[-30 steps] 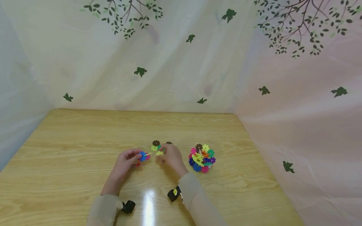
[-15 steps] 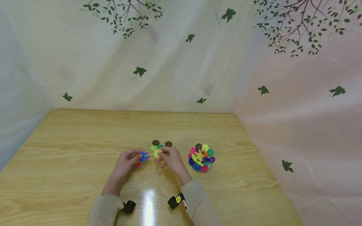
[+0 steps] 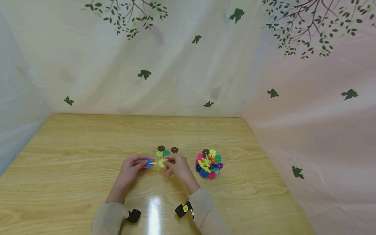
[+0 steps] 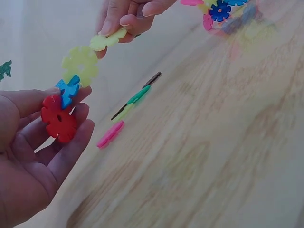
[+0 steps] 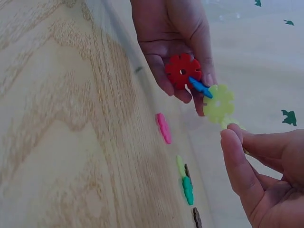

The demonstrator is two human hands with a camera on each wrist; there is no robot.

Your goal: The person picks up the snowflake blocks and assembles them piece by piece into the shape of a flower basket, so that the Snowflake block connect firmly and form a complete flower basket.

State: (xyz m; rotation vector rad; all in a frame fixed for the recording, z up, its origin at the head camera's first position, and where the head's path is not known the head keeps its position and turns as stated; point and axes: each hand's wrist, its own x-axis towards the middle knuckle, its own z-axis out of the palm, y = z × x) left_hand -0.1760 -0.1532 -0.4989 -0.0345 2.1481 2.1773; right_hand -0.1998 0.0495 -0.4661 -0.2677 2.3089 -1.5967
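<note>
My left hand (image 3: 132, 168) holds a short chain of notched plastic snowflake discs between thumb and fingers. In the left wrist view the chain has a red disc (image 4: 61, 121), a blue disc (image 4: 69, 91) set crosswise, and a yellow disc (image 4: 80, 65) at its far end. My right hand (image 3: 180, 167) pinches another yellow disc (image 4: 107, 40) by its edge. That second disc stands crosswise, its rim right at the outer edge of the chain's yellow disc. The right wrist view shows the right thumb and fingertip covering most of it.
Loose discs lie just beyond the hands: two brown ones (image 3: 174, 149), a green one (image 3: 166, 152), a yellow one (image 3: 159, 153) and a pink one (image 5: 163, 128). A multicoloured heap of discs (image 3: 209, 164) sits to the right on the wooden table (image 3: 88, 140). Printed fabric hangs behind.
My right hand has turned and brought its yellow disc left to the chain's yellow end. The red disc below my left hand has gone out of sight in the head view.
</note>
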